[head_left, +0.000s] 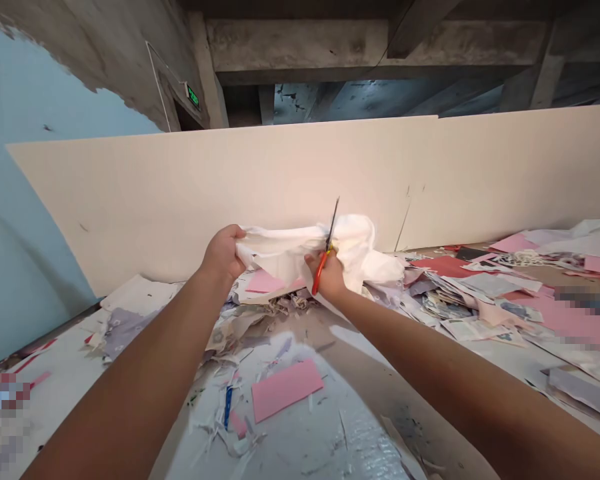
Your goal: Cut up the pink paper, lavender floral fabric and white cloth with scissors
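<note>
My left hand [223, 252] is closed on the left end of a crumpled white cloth [290, 250], holding it up above the table. My right hand [330, 275] grips red-handled scissors [326, 248] whose dark blades point up and stand against the cloth near its middle. The cloth bunches to the right of the scissors and hangs down toward the paper pile. Both arms reach forward from the bottom of the view.
The table [300, 440] is littered with paper scraps. A pink card [286, 389] and a blue pen [228, 405] lie near me. Heaps of pink, red and printed sheets [485, 293] cover the right side. A tall beige board [280, 173] stands behind the table.
</note>
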Demonstrator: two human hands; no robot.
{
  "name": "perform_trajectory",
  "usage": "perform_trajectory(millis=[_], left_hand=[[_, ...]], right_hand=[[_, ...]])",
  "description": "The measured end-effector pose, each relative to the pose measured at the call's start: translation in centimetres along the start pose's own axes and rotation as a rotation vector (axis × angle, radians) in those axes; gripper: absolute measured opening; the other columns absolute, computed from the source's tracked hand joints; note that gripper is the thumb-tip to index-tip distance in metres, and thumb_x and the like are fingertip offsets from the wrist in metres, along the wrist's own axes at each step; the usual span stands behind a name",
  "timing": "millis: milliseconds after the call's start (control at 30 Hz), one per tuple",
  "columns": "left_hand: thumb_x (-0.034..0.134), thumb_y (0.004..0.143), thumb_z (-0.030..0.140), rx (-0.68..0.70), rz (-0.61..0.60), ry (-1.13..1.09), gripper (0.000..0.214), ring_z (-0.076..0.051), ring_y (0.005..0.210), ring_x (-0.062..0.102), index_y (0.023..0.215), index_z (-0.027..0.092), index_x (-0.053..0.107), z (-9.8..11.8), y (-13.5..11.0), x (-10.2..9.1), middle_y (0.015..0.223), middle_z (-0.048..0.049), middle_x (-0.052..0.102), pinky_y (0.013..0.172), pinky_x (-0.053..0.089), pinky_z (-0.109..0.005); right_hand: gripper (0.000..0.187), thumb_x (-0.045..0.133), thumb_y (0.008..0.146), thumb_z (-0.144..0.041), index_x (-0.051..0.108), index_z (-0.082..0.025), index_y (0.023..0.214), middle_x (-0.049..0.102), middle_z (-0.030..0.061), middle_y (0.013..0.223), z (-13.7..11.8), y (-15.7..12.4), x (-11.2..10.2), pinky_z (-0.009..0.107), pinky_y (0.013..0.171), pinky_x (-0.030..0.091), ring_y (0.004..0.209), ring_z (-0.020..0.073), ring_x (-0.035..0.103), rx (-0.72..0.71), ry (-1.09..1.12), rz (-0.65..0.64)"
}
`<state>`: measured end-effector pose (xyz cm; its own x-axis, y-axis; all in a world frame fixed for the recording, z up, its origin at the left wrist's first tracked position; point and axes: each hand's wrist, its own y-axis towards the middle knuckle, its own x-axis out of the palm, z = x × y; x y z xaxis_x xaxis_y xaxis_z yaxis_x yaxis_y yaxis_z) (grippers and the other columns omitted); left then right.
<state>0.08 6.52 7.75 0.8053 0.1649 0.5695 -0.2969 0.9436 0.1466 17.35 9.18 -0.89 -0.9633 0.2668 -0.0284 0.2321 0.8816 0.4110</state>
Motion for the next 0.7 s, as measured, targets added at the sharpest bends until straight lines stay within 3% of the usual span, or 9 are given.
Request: perform_trajectory(millis=[133, 200, 367, 500, 600, 700], left_hand=[[0.048, 0.054, 0.007, -0.131, -0.132, 0.189, 0.030, -0.019, 0.066, 0.061, 0.084, 0.011, 0.051, 0.3, 1.6, -0.5, 0.067, -0.0029, 0.056, 0.058, 0.053, -0.030], [0.048, 0.053, 0.005, -0.200, -0.167, 0.262, 0.030, -0.018, 0.059, 0.060, 0.082, 0.010, 0.052, -0.8, 1.7, -1.7, 0.062, -0.0026, 0.056, 0.053, 0.052, -0.029], [0.049, 0.054, 0.000, -0.316, -0.169, 0.362, 0.022, -0.014, 0.040, 0.053, 0.072, 0.012, 0.051, -5.7, 0.4, -6.9, 0.048, 0.0017, 0.050, 0.038, 0.046, -0.023], [0.050, 0.060, 0.003, -0.384, -0.181, 0.395, 0.019, -0.013, 0.041, 0.053, 0.076, 0.014, 0.050, -7.9, -0.9, -9.7, 0.054, 0.0004, 0.054, 0.037, 0.046, -0.024], [0.054, 0.063, 0.006, -0.395, -0.224, 0.380, 0.022, -0.013, 0.049, 0.057, 0.083, 0.014, 0.051, -7.8, -1.8, -10.3, 0.066, -0.0031, 0.059, 0.039, 0.047, -0.022], [0.059, 0.062, 0.006, -0.401, -0.321, 0.363, 0.027, -0.016, 0.060, 0.061, 0.087, 0.013, 0.052, -7.5, -3.0, -10.6, 0.079, -0.0081, 0.063, 0.042, 0.047, -0.022]], right_hand=[[0.025, 0.053, 0.070, -0.035, 0.036, -0.022, 0.080, 0.042, -0.0010, 0.078, -1.0, 3.5, -1.8, 0.027, 0.079, 0.033, 0.083, 0.0153, 0.042, -0.149, -0.131, 0.085], [0.023, 0.055, 0.069, -0.032, 0.039, -0.022, 0.082, 0.044, -0.0005, 0.079, -0.6, 3.8, -3.2, 0.028, 0.079, 0.034, 0.084, 0.0159, 0.043, -0.164, -0.189, 0.025], [0.018, 0.066, 0.049, -0.010, 0.052, -0.017, 0.056, 0.053, -0.0005, 0.059, 0.7, 1.6, -8.0, 0.027, 0.062, 0.039, 0.062, 0.0157, 0.050, -0.046, -0.348, -0.482], [0.012, 0.066, 0.050, -0.008, 0.061, -0.015, 0.058, 0.062, 0.0039, 0.064, -1.6, -0.3, -11.3, 0.023, 0.050, 0.040, 0.058, 0.0161, 0.055, 0.080, -0.433, -0.771], [0.014, 0.066, 0.060, -0.025, 0.059, -0.014, 0.063, 0.062, 0.0047, 0.064, -4.0, -2.3, -12.5, 0.021, 0.048, 0.042, 0.055, 0.0145, 0.057, 0.344, -0.454, -1.000], [0.044, 0.057, 0.064, -0.057, 0.055, -0.013, 0.066, 0.057, 0.0039, 0.055, -4.9, -4.7, -12.6, 0.024, 0.042, 0.042, 0.045, 0.0153, 0.056, 0.569, -0.350, -1.057]])
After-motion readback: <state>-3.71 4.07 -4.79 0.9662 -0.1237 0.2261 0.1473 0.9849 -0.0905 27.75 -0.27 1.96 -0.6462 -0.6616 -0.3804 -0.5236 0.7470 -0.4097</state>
